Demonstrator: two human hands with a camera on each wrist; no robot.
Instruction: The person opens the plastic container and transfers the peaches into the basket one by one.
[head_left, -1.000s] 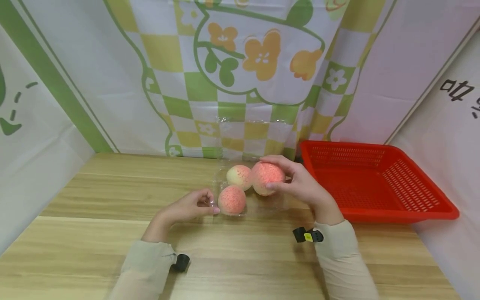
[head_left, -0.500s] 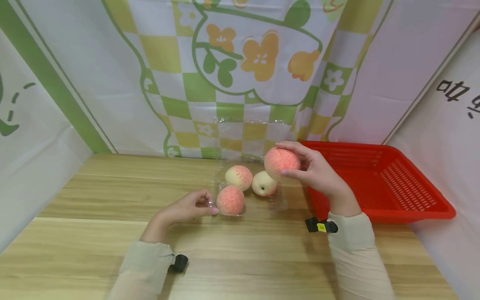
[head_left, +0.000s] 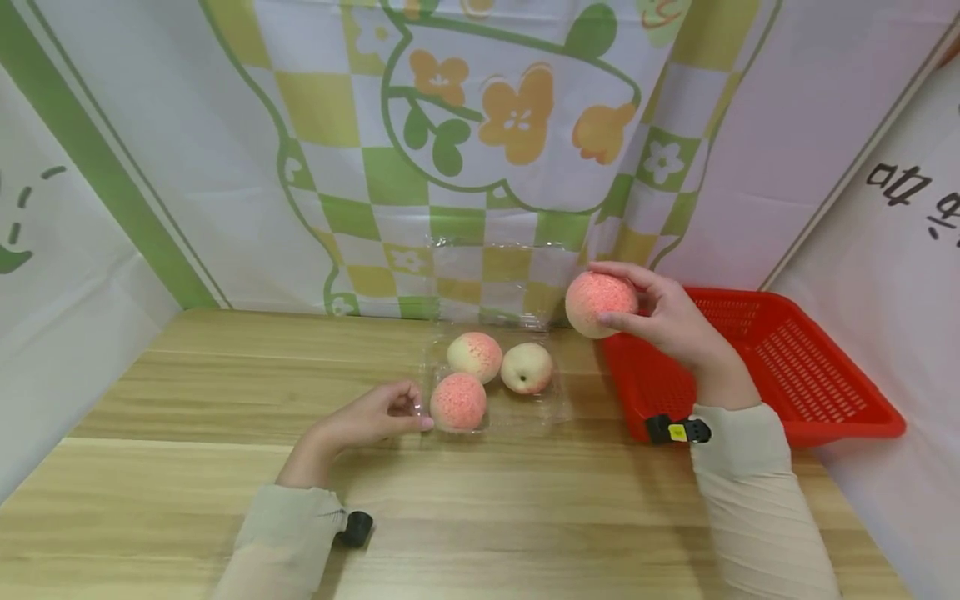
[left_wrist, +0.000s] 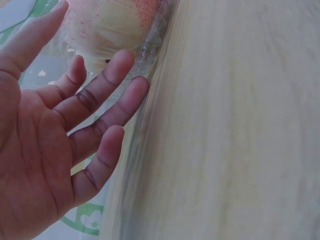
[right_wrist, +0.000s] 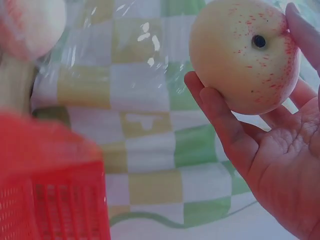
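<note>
My right hand (head_left: 663, 321) grips a pink-speckled peach (head_left: 600, 305), raised above the table beside the red basket's left side. In the right wrist view this peach (right_wrist: 245, 57) shows its pale end with a dark dimple, fingers and thumb around it. A clear plastic box (head_left: 543, 408) lies on the table with its lid up. Inside are two more pink-flushed peaches, one at the front left (head_left: 458, 402) and one behind it (head_left: 476, 357), plus a paler peach (head_left: 527, 368) at the right. My left hand (head_left: 375, 414) touches the box's left edge, its fingers (left_wrist: 120, 65) loosely spread.
A red perforated plastic basket (head_left: 862, 367) stands at the right of the wooden table (head_left: 480, 517), partly behind my right forearm. A checked, flower-printed cloth (head_left: 405, 175) hangs behind the table, right behind the raised lid.
My right hand has lifted the peach out of the box and carried it up and right toward the basket, uncovering the paler peach. My left hand has stayed at the box.
</note>
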